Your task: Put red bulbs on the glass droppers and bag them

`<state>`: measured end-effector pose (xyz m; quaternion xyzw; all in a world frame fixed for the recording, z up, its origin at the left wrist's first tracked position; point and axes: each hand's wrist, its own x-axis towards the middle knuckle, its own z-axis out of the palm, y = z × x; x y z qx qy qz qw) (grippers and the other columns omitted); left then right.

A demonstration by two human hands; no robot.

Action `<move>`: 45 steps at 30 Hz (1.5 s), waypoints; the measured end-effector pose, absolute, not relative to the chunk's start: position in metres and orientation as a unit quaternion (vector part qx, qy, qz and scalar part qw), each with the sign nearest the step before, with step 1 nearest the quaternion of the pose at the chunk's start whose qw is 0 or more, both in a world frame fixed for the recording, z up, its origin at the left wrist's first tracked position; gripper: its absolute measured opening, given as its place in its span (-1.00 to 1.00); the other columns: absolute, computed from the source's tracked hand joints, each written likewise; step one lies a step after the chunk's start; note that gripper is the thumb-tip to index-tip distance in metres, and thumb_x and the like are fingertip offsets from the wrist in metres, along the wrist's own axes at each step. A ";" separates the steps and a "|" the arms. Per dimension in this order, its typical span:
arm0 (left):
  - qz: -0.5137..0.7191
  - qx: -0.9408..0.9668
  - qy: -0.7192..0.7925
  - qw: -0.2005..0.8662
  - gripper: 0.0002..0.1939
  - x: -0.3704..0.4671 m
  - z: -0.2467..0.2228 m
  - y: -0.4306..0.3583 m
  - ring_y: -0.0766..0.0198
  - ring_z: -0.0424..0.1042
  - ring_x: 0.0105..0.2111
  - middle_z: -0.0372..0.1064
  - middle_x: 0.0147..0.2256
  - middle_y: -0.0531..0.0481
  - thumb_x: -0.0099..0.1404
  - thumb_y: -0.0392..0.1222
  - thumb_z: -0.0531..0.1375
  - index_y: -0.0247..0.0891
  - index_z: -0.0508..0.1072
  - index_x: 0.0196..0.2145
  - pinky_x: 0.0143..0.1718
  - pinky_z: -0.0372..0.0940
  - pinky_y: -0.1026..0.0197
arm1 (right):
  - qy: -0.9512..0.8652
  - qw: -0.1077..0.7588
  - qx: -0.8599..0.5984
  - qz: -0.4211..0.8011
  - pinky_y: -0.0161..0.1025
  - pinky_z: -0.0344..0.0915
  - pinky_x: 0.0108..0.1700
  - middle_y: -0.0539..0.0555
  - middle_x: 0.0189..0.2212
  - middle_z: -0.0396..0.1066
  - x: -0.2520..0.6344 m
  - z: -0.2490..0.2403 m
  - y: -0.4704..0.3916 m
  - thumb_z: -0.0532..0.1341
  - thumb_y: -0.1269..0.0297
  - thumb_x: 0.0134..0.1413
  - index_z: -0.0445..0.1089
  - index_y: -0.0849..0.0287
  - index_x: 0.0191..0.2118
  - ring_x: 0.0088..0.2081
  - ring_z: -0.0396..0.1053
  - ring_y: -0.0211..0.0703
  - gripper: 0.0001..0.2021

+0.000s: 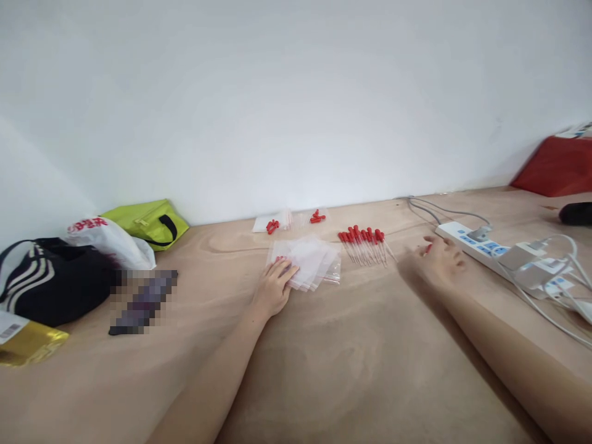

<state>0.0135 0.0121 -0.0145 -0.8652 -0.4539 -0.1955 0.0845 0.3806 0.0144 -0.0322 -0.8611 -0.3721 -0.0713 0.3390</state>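
My left hand [274,288] lies with fingers spread on the left part of some overlapping clear zip bags [314,262]; small red pieces show just beyond its fingertips. My right hand [441,262] is over the table at the right, its fingers curled and blurred, with something small and red at the fingertips. Between the hands is a row of red-tipped droppers [363,240] with thin clear stems. Behind the bags, red pieces [272,226] lie on a bag at the left, and more red pieces [317,216] on another bag.
A white power strip [481,243] with chargers and cables is right of my right hand. At the left are a black cap [60,283], a white plastic bag [113,243], a green pouch [148,225] and a gold packet [34,345]. A red bag [555,166] stands far right.
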 end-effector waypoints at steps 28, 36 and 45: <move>-0.204 -0.911 -0.338 0.122 -0.71 0.059 0.002 0.019 0.15 0.23 0.02 0.35 -0.07 -0.02 0.20 -0.35 0.02 -0.11 0.43 -0.21 0.06 0.09 -0.06 | -0.333 0.387 -0.858 0.057 -0.10 0.11 -0.03 0.25 -0.14 0.16 0.419 -0.045 0.034 0.14 0.28 -0.19 0.25 0.22 -0.12 -0.03 0.13 0.07 -0.61; -0.275 -0.928 -0.212 0.135 -0.77 0.060 0.003 -0.016 0.27 0.38 -0.16 0.45 -0.29 -0.03 0.26 -0.34 -0.01 -0.25 0.44 -0.35 -0.05 0.27 0.13 | -0.410 0.375 -0.828 0.079 -0.22 0.21 -0.19 0.14 -0.36 0.34 0.414 -0.041 0.029 0.14 0.37 -0.18 0.30 0.28 -0.15 -0.26 0.31 -0.08 -0.65; -0.213 -0.929 -0.301 -0.029 -0.56 0.046 0.008 -0.092 0.04 0.35 -0.18 0.40 -0.25 -0.16 0.08 0.15 0.11 -0.24 0.41 -0.24 -0.10 0.22 -0.04 | -0.436 0.380 -0.811 0.088 -0.18 0.23 -0.22 0.20 -0.28 0.35 0.410 -0.032 0.024 0.10 0.41 -0.15 0.24 0.29 -0.03 -0.27 0.33 -0.08 -0.56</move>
